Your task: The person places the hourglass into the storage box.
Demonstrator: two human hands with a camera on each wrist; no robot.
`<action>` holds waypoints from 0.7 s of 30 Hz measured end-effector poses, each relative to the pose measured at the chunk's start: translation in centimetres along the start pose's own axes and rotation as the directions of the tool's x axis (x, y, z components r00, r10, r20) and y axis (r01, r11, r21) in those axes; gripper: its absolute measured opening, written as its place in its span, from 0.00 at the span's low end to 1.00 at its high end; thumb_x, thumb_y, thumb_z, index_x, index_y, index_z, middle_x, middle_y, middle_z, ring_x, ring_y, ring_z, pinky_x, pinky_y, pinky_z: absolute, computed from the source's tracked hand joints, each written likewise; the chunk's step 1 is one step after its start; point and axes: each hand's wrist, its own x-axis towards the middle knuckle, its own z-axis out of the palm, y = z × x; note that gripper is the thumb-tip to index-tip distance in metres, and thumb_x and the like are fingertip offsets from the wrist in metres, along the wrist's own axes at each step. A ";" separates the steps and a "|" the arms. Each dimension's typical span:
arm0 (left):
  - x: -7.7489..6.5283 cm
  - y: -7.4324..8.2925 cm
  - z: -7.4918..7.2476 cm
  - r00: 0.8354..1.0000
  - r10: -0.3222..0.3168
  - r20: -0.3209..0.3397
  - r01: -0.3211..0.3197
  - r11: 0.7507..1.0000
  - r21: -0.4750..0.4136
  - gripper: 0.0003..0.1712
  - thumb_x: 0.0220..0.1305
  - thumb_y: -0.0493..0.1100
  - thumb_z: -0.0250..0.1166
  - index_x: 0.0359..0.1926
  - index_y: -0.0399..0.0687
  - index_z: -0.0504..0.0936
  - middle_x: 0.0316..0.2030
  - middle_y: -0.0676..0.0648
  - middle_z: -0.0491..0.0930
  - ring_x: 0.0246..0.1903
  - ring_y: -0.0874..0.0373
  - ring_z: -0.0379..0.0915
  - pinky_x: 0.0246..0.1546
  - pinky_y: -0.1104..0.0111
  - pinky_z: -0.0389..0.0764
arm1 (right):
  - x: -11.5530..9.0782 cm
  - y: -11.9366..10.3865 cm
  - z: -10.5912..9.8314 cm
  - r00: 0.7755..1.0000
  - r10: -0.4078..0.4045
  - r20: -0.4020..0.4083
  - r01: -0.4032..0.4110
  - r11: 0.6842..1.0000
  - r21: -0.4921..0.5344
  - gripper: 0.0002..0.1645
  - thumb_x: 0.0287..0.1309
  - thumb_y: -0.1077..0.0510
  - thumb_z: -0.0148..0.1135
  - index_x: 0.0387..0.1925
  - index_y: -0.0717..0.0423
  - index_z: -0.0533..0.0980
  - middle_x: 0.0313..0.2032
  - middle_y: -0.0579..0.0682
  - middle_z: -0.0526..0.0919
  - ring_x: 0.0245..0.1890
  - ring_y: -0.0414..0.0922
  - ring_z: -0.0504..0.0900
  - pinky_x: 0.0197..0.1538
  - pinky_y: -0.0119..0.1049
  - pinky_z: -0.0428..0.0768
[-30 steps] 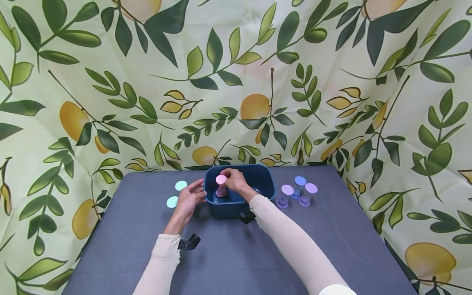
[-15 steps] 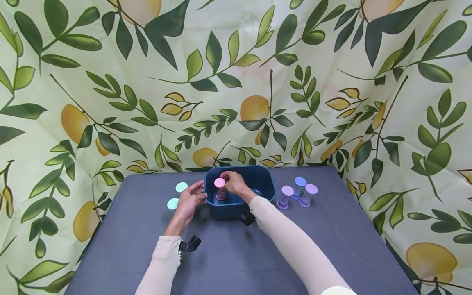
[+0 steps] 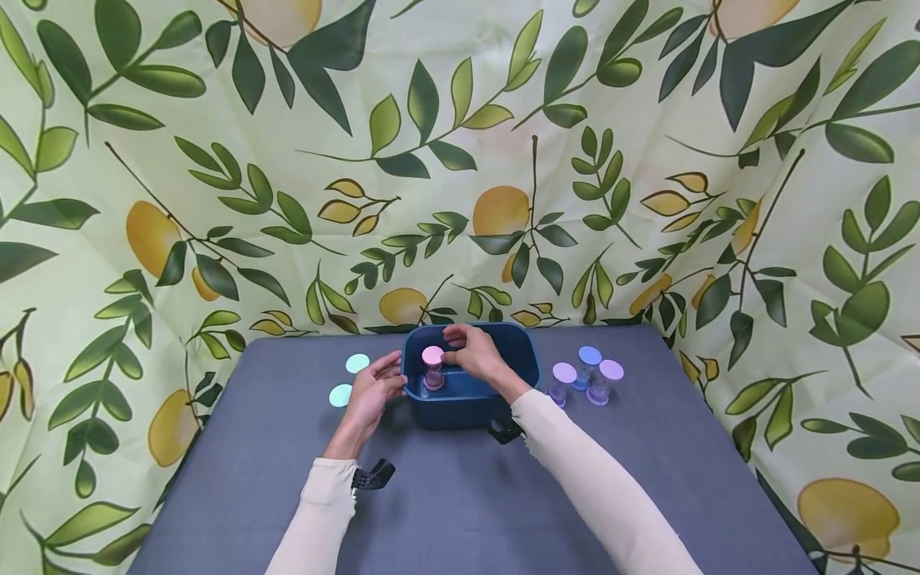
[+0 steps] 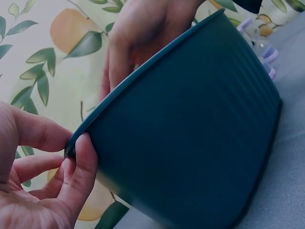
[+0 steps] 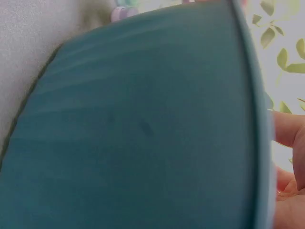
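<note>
A dark blue plastic bin (image 3: 467,414) stands at the back of the table. Inside it, near the left end, a pink-capped sand timer (image 3: 434,369) stands upright. My left hand (image 3: 371,391) is at the bin's left rim; in the left wrist view its thumb and fingers (image 4: 83,164) pinch the rim's corner. Above the bin's inside, my right hand (image 3: 476,351) has its fingers spread, with the thumb tip right beside the pink timer's cap. The bin's side wall (image 5: 143,119) fills most of the right wrist view and hides the timer there.
Right of the bin stand a blue sand timer (image 3: 588,367) and two purple ones, the nearer (image 3: 564,374) partly behind the right sleeve. Two mint-green round caps (image 3: 357,363) show left of the bin, by the left hand. A leaf-patterned cloth (image 3: 460,200) hangs behind the grey table (image 3: 446,495).
The right hand has let go of the pink sand timer and drawn slightly to the right, its fingers spreading. The timer stays standing in the bin. The left hand keeps its place at the rim.
</note>
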 end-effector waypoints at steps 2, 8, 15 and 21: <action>0.0 0.0 0.0 1.000 0.004 -0.010 -0.004 1.000 -0.007 0.31 0.61 0.26 0.58 0.66 0.37 0.70 0.60 0.34 0.71 0.37 0.64 0.76 0.30 0.74 0.80 | -0.5 0.0 -0.7 1.000 -0.012 -0.018 0.012 1.000 0.011 0.28 0.56 0.61 0.69 0.59 0.54 0.74 0.56 0.52 0.81 0.58 0.50 0.79 0.62 0.47 0.77; 0.3 -0.2 0.0 1.000 0.003 -0.010 -0.003 1.000 -0.016 0.31 0.61 0.25 0.58 0.66 0.37 0.70 0.60 0.34 0.72 0.39 0.62 0.76 0.30 0.74 0.80 | -1.9 0.5 -3.3 0.992 -0.056 -0.113 0.059 0.998 0.032 0.27 0.56 0.61 0.69 0.58 0.55 0.75 0.55 0.54 0.82 0.58 0.51 0.80 0.60 0.46 0.78; 0.2 -0.2 0.1 1.000 0.015 -0.020 -0.015 1.000 -0.006 0.30 0.61 0.26 0.58 0.65 0.37 0.72 0.61 0.33 0.71 0.39 0.63 0.76 0.30 0.75 0.80 | -4.1 1.2 -6.5 0.967 -0.127 -0.219 0.135 0.991 0.020 0.24 0.57 0.62 0.67 0.56 0.59 0.76 0.54 0.59 0.82 0.57 0.52 0.80 0.61 0.46 0.78; 0.1 -0.4 -0.1 1.000 0.013 -0.023 -0.013 1.000 0.003 0.30 0.61 0.27 0.60 0.65 0.37 0.72 0.61 0.33 0.71 0.42 0.61 0.76 0.31 0.74 0.80 | -6.0 2.3 -8.8 0.943 -0.141 -0.300 0.151 0.988 0.012 0.22 0.59 0.61 0.66 0.56 0.59 0.76 0.55 0.61 0.81 0.58 0.53 0.79 0.61 0.48 0.77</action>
